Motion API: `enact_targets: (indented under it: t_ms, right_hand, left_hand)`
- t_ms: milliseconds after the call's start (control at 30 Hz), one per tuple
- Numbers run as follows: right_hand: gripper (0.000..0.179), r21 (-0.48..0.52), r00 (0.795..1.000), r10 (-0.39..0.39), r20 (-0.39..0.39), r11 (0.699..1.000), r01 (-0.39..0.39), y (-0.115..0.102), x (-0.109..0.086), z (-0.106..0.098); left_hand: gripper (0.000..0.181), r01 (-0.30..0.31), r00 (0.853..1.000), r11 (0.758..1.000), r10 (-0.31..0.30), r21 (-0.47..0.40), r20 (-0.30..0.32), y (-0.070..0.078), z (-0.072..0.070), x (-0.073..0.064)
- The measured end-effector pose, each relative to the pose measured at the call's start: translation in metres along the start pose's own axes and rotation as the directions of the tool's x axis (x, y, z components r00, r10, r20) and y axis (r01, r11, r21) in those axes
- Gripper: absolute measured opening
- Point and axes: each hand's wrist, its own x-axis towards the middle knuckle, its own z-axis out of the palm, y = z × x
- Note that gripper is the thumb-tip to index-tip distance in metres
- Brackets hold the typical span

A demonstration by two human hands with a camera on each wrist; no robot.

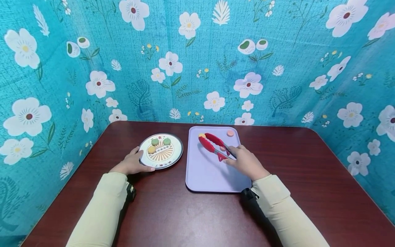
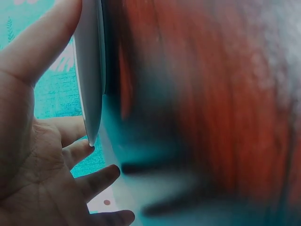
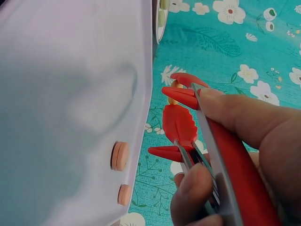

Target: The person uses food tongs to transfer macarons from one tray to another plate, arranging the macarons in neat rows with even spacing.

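Observation:
My left hand [image 1: 132,162] touches the left rim of a round patterned plate [image 1: 172,156], thumb along its near edge. In the left wrist view the fingers are spread beside the plate [image 2: 89,70]. Two green macarons [image 1: 167,141] and a yellow macaron [image 1: 151,149] lie on it. My right hand [image 1: 245,163] grips red-tipped metal tongs [image 1: 207,144] over the lilac tray [image 1: 200,175]. A yellow macaron [image 3: 174,93] shows between the tong heads. Two pink macarons [image 3: 121,156] are on the tray; in the head view the tongs partly cover one.
The dark wooden table [image 1: 166,209] carries the plate at left and the tray at its right, with a narrow gap between them. A blue flowered cloth [image 1: 185,61] hangs behind and along both sides. Black wrist straps [image 1: 250,194] sit over pale sleeves.

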Motion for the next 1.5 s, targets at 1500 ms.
enact_targets:
  t_ms: [1500]
  right_hand:
    - [0.059,0.098,1.000,-0.018,0.015,0.995,0.016,-0.032,-0.001,0.011]
  left_hand:
    - [0.116,0.008,1.000,0.999,-0.008,0.037,-0.007,0.002,-0.001,0.000]
